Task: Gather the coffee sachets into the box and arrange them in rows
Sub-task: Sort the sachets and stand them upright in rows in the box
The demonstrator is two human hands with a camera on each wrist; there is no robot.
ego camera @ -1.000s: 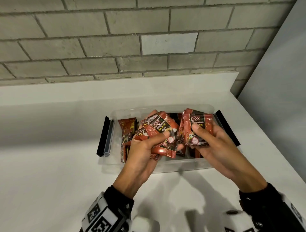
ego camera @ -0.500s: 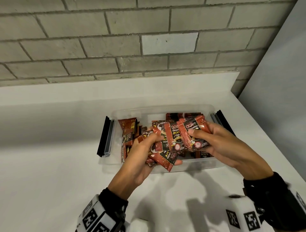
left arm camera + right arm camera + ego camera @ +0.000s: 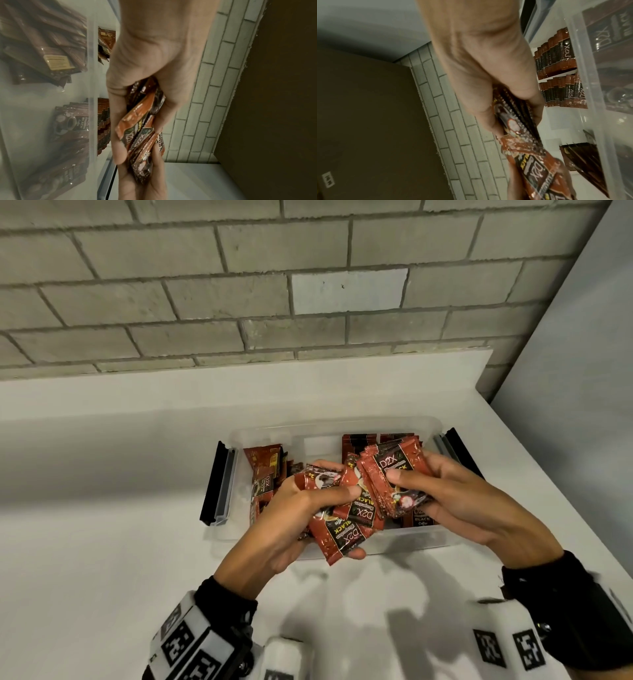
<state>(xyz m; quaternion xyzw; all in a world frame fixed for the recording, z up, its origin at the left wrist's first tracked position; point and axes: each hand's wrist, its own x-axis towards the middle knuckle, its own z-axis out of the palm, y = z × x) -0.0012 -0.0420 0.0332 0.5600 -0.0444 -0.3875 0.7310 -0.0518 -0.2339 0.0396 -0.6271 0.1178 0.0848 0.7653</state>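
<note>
A clear plastic box [image 3: 412,540] with black end latches sits on the white counter. My left hand [image 3: 301,508] grips a loose bunch of red-and-black coffee sachets [image 3: 346,525] over the box's front wall; the left wrist view shows that left hand [image 3: 147,65] curled round the fanned sachets [image 3: 139,121]. My right hand [image 3: 445,498] pinches a neater stack of sachets [image 3: 394,477], thumb on top, touching the left bunch. The right wrist view has that hand [image 3: 481,65] on the stack [image 3: 510,121]. Upright rows of sachets [image 3: 554,63] stand in the box.
A loose heap of sachets [image 3: 265,474] lies at the box's left end, and rows stand at the back right [image 3: 359,440]. A brick wall [image 3: 239,285] rises behind the counter. A grey panel [image 3: 582,371] borders the counter's right side.
Both hands have come together: the right hand's stack tilted left against the left bunch. The left bunch sank toward the box's front wall.
</note>
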